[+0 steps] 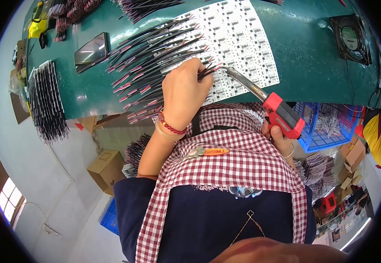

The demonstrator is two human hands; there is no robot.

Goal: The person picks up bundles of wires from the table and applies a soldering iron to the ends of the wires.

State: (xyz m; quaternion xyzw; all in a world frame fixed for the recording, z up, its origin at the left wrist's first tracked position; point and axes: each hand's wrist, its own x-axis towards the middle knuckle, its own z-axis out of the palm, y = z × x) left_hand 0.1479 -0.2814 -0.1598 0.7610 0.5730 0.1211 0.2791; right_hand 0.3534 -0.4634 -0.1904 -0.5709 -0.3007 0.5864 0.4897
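On the green table (pixel 304 48) lies a white sheet (pixel 243 39), with black wires (pixel 149 70) across its left side. The right hand (pixel 279 138) grips a red iron (pixel 282 115). Over the sheet, the left hand (pixel 184 92) pinches a wire (pixel 208 70) near the iron's tip.

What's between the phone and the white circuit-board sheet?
Black wires lie between the phone and the sheet, reaching onto it, in the head view.

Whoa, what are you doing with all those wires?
The person's left hand pinches a black wire over a sheet of white circuit boards. The right hand holds a red-and-black soldering gun, its tip right by the wire's end; whether they touch is hard to tell. More wires lie in rows across the sheet's left side.
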